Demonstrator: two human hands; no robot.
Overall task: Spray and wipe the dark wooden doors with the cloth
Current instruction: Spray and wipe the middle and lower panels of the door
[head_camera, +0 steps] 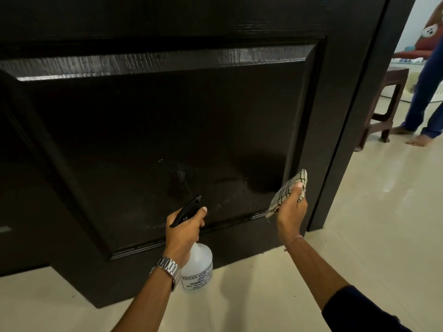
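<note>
Head view, looking down at a dark wooden door [167,130] with a sunken panel. Left hand [185,227] wrapped tight round the neck of a clear spray bottle [197,267], black nozzle aimed at the low part of the panel. Silver watch [167,268] on that wrist. Right hand [291,209] holding a folded checked cloth [287,191], thumb pinching it, close to the panel's bottom right corner; touching the wood or not, hard to say. Wet, shiny streaks on the panel between the two hands. Door's right edge just beside the cloth, then pale floor tiles [374,212] with lots of open room. Door's bottom edge just above the floor behind the bottle. Farther off on the right, a brown stool [388,109] and another person's legs in blue trousers [426,92], bare feet on the tiles, well apart from the door.
</note>
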